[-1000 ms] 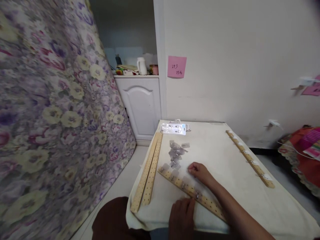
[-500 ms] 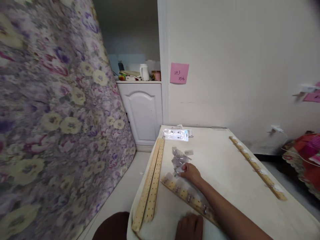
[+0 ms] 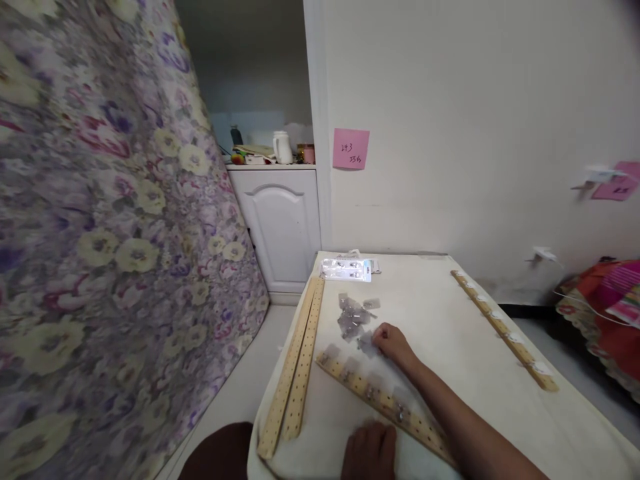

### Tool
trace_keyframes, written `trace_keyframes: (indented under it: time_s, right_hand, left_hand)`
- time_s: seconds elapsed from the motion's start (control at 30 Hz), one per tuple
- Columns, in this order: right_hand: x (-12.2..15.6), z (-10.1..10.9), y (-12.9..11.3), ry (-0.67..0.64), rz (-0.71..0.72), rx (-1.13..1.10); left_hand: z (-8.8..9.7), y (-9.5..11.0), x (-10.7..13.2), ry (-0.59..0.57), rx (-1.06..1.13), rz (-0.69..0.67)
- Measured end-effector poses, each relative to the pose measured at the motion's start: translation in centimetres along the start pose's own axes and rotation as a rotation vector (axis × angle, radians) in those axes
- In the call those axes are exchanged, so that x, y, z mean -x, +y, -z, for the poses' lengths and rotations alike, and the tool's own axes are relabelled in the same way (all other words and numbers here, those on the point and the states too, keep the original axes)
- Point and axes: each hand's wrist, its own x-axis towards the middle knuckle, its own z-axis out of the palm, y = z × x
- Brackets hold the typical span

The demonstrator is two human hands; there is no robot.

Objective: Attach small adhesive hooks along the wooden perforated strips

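My right hand is above the table, its fingers pinched on a small clear plastic piece with a bit of metal on it. Just left of it lies a pile of similar clear pieces with metal parts. Nearer to me, a perforated wooden strip lies slantwise, with several clear pieces and metal hooks set along it. My left hand rests on the table close to this strip, fingers curled together; I see nothing in it. My right forearm covers part of the strip's near end.
Two long perforated wooden strips lie along the table's left side. Another strip with white pieces lies at the right edge. A clear package is at the back, before the wall. A floral curtain hangs at left.
My right hand has drawn back from the pile, slightly right, with a clear plastic piece between its fingers. My left hand stays by the strip. The view has shifted a little.
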Motion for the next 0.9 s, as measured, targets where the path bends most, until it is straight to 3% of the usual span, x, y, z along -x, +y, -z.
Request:
trace_keyframes:
  time_s: [0.23,0.57,0.77,0.9]
  right_hand:
    - [3.1,5.9,1.7,0.199,0.092,0.072]
    - [3.5,9.1,3.5,0.290,0.027,-0.220]
    - [4.6,10.7,4.8,0.197,-0.039,-0.424]
    - [6.9,11.2,6.0,-0.034,-0.088,-0.507]
  left_hand:
    - [1.4,0.3,-0.6,-0.069,0.066,0.018]
    - [1.8,0.9,-1.0,-0.090,0.109,0.075]
    - [3.7,1.5,-2.1,-0.239,0.101,0.072]
    - [4.7,2.0,-2.8,-0.292,0.098,0.095]
